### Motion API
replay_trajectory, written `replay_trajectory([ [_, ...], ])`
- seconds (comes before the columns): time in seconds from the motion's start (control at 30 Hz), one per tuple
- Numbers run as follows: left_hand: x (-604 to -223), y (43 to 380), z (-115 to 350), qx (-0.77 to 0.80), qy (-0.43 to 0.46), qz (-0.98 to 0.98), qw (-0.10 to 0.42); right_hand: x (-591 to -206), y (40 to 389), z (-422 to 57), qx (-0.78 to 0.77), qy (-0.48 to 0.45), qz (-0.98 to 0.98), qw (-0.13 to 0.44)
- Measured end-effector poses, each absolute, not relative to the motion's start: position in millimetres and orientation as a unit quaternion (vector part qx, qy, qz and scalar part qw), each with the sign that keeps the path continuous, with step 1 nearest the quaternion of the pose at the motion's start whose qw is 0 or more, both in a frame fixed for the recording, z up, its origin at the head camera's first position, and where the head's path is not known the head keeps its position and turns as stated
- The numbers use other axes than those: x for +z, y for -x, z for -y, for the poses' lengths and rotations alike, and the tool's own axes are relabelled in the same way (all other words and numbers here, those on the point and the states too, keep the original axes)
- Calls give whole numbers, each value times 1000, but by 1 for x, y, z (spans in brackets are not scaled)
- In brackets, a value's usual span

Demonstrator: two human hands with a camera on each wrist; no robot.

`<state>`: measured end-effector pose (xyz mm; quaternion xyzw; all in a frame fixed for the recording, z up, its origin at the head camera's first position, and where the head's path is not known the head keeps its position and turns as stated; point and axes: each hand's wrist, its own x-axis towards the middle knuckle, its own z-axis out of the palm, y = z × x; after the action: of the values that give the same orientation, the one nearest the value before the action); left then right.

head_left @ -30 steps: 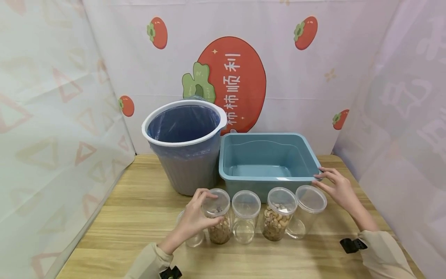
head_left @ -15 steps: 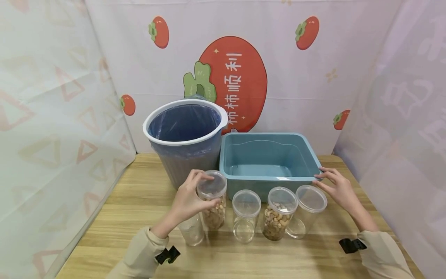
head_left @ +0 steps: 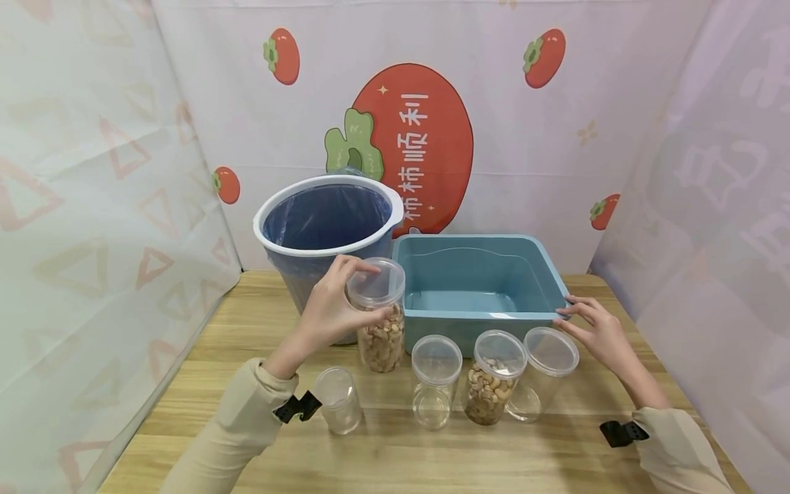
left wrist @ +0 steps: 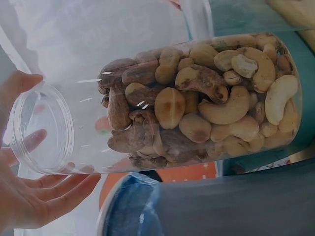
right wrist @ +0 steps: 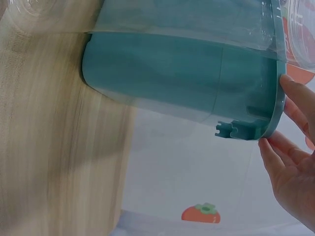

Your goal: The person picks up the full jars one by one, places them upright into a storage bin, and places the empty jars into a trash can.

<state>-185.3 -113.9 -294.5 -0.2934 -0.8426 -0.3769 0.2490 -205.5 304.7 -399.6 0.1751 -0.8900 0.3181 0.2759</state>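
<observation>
My left hand [head_left: 338,302] grips a clear lidded jar of cashews [head_left: 381,336] around its upper part, thumb on the near side. The jar is upright, in front of the trash can and the bin's left corner. In the left wrist view the nuts [left wrist: 197,103] fill the jar's lower part, and the fingers [left wrist: 74,196] curl about the lid end. At the right, my right hand [head_left: 597,336] holds the front right corner of the teal bin [head_left: 481,326], thumb and fingers at its rim [right wrist: 279,98].
A grey trash can [head_left: 327,274] with a blue liner stands beside the bin. Along the front are a small clear jar [head_left: 339,401], a clear lidded jar [head_left: 435,384], another jar of cashews [head_left: 490,387] and a clear jar [head_left: 546,363] at the right.
My left hand has lifted the jar of cashews from the row and carried it away from me, up towards the bin's left corner. The right hand stays at the bin's corner.
</observation>
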Motion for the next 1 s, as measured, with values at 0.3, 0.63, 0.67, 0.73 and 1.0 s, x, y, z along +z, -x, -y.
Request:
replay_trajectory([
  [0.3, -263, 200, 105, -387, 309, 835, 239, -399, 204, -304, 324, -172, 893, 262],
  [0.63, -235, 221, 88, -385, 296, 841, 241, -401, 205, -306, 317, -170, 897, 256],
  [0.67, -233, 224, 86, -386, 294, 841, 240, -400, 205, -306, 317, -170, 897, 256],
  [0.73, -231, 230, 81, -387, 292, 841, 239, -400, 205, -306, 318, -171, 897, 257],
  [1.0, -229, 249, 61, -383, 281, 852, 220, -399, 205, -306, 316, -166, 900, 251],
])
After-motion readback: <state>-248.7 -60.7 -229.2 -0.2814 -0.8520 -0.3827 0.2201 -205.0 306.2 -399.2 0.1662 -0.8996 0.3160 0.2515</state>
